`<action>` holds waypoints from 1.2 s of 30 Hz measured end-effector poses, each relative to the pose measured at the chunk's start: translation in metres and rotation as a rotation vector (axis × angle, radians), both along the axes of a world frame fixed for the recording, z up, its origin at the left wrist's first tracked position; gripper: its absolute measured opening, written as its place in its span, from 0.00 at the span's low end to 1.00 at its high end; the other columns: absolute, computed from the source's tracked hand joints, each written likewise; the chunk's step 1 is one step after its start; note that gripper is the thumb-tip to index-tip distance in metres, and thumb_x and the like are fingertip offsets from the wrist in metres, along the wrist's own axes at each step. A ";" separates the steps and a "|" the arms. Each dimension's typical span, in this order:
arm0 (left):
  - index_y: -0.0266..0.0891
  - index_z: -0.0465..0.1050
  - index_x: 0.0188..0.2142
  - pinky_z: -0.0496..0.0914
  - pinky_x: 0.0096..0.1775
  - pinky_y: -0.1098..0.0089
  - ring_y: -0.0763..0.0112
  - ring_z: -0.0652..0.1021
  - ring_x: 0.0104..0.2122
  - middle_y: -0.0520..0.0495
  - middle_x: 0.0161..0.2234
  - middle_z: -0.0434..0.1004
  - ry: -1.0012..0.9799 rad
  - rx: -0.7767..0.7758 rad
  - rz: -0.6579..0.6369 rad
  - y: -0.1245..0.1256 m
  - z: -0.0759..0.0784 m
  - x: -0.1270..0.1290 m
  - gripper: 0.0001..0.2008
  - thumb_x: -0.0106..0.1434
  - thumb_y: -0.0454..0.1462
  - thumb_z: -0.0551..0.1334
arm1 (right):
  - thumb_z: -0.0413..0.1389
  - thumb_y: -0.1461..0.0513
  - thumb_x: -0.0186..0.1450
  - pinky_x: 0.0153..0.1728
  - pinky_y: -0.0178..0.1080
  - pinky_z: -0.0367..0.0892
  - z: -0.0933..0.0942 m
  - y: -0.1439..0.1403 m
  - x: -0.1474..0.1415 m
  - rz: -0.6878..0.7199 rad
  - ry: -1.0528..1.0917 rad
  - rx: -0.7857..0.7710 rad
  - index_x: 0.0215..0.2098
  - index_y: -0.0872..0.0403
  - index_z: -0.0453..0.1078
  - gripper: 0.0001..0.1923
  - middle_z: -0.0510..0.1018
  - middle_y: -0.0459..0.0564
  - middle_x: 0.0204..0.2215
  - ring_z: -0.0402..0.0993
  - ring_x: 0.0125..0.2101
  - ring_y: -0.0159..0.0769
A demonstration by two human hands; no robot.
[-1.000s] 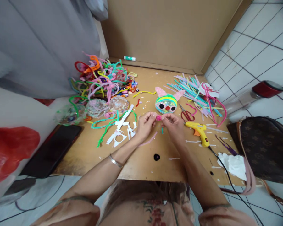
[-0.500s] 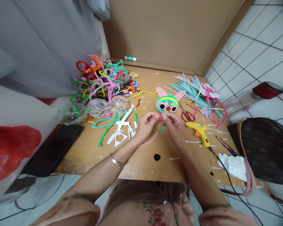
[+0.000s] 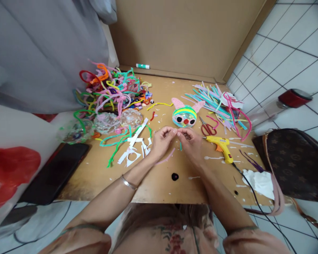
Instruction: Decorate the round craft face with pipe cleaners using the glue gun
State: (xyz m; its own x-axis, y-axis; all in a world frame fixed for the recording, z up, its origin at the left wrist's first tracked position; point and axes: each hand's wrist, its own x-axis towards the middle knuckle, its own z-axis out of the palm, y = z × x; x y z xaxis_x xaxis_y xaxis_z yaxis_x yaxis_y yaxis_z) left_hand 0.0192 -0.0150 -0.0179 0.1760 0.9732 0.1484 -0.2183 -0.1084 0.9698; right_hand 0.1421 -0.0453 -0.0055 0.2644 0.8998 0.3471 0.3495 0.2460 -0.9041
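Note:
My left hand (image 3: 161, 141) and my right hand (image 3: 191, 141) meet fingertip to fingertip over the middle of the wooden table (image 3: 159, 183). They pinch a small pink fuzzy piece that is almost hidden between the fingers. Just beyond them lies a round craft face (image 3: 184, 116) with striped pipe-cleaner bands, pink ears, two black-and-white eyes and a red nose. A loose pale pink strand (image 3: 167, 158) lies under my left wrist.
Right of my hands lie red scissors (image 3: 207, 128), a yellow glue gun (image 3: 221, 145) with its cord, and straight pipe cleaners (image 3: 217, 102). A tangled pipe-cleaner pile (image 3: 111, 91), clear domes (image 3: 119, 120), paper scraps (image 3: 136, 144) and a phone (image 3: 55, 173) are on the left. A brown bag (image 3: 294, 165) sits right.
My fingers have closed over the pink piece, which showed clearly between both hands a second ago. The hands stay in the same spot; the view has shifted slightly.

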 end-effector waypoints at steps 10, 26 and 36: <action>0.39 0.69 0.25 0.59 0.28 0.71 0.75 0.62 0.22 0.55 0.20 0.63 0.065 0.040 0.063 0.007 -0.006 -0.002 0.25 0.59 0.58 0.66 | 0.51 0.55 0.67 0.31 0.37 0.61 0.015 -0.003 0.014 0.039 -0.170 -0.031 0.29 0.49 0.61 0.11 0.68 0.42 0.25 0.64 0.28 0.33; 0.40 0.70 0.26 0.63 0.32 0.70 0.72 0.67 0.27 0.52 0.23 0.67 0.083 0.078 0.078 0.010 -0.012 -0.003 0.21 0.59 0.54 0.68 | 0.55 0.65 0.55 0.28 0.34 0.60 0.015 -0.001 0.014 0.393 -0.163 -0.221 0.26 0.51 0.66 0.02 0.70 0.40 0.21 0.64 0.24 0.29; 0.40 0.71 0.25 0.63 0.31 0.69 0.72 0.67 0.26 0.53 0.22 0.67 0.076 0.104 0.067 0.009 -0.015 -0.001 0.18 0.61 0.51 0.68 | 0.55 0.62 0.61 0.32 0.39 0.66 0.012 0.007 0.038 0.067 -0.335 -0.092 0.32 0.52 0.76 0.07 0.76 0.46 0.24 0.71 0.26 0.36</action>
